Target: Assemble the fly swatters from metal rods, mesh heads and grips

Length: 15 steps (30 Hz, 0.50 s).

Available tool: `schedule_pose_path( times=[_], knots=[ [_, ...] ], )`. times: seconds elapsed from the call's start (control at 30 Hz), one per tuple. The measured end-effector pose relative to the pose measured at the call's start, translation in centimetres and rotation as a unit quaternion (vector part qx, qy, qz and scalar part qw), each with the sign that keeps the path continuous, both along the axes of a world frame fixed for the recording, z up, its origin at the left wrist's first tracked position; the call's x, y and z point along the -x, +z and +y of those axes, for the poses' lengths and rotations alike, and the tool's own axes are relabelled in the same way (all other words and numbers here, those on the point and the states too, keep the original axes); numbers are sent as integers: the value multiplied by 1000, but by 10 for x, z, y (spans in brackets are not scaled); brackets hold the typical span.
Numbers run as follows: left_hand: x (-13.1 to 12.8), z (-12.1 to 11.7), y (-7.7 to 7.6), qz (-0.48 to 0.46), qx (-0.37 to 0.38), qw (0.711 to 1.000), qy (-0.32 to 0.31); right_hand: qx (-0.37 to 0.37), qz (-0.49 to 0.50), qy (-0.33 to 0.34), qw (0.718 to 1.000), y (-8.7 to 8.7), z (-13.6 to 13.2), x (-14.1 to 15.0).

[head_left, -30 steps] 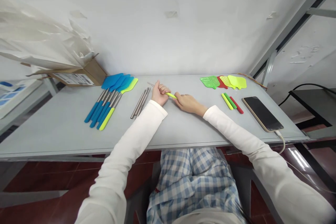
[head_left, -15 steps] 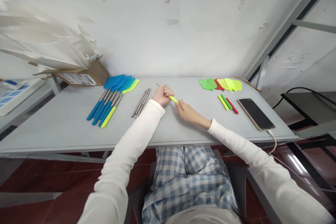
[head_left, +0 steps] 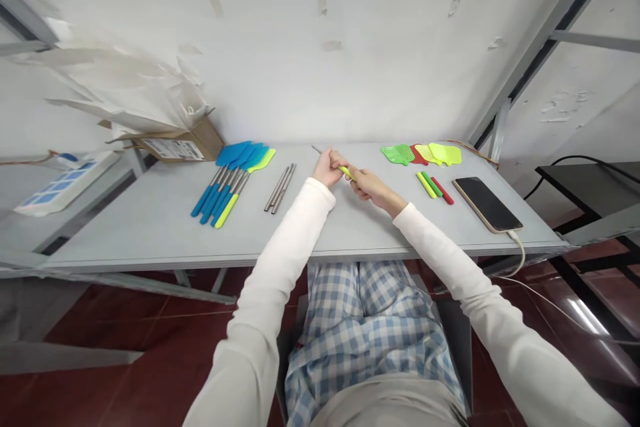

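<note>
Clenching a thin steel rod (head_left: 316, 149) in the left hand (head_left: 329, 169), a seated person pinches its yellow-green plastic handle (head_left: 345, 171) with the right hand (head_left: 367, 185), the hands touching, over a grey table (head_left: 125, 240). Just left of the grip lie bare steel rods (head_left: 280, 188) and blue-handled rods (head_left: 215, 203), with blue swatter heads (head_left: 245, 155) beyond; right of it, green, red and yellow swatter heads (head_left: 420, 154).

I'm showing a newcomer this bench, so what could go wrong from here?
The metal rod pokes out past the left hand, so if the yellow-green handle slipped from the right hand, its bare tip might jab someone. If dropped, the rod might also roll across the table into the loose metal rods and get mixed up with them.
</note>
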<state>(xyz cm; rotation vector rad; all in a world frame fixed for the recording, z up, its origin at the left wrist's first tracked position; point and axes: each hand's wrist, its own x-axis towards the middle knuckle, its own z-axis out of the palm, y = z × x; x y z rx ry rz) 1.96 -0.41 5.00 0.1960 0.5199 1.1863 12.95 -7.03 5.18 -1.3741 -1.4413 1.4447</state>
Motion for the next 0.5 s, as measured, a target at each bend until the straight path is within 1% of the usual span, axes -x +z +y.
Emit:
schedule_pose_path(
  times=[0.03,0.1,0.17,0.2,0.27,0.33,0.43,0.5],
  knots=[
    [-2,7,2,-1,29,999,17,-19,-17,-9,1000,-4,5,2],
    [-6,20,5,2,84,996,40,-90,-97,-34,991,-13,10,6],
    [-9,27,5,6,121,992,42,-169,-216,-59,960,-21,12,8],
    [-10,29,3,9,132,990,37,-192,-272,-63,941,-23,12,8],
    [-13,31,-3,17,150,988,25,-198,-360,-54,910,-28,9,6],
    [-17,34,-11,29,171,985,15,-183,-416,-38,890,-31,5,4],
    [-23,41,-23,49,195,979,7,-172,-471,-28,865,-32,-1,2],
    [-27,48,-27,58,196,979,5,-170,-483,-30,858,-30,-2,1]
  ],
)
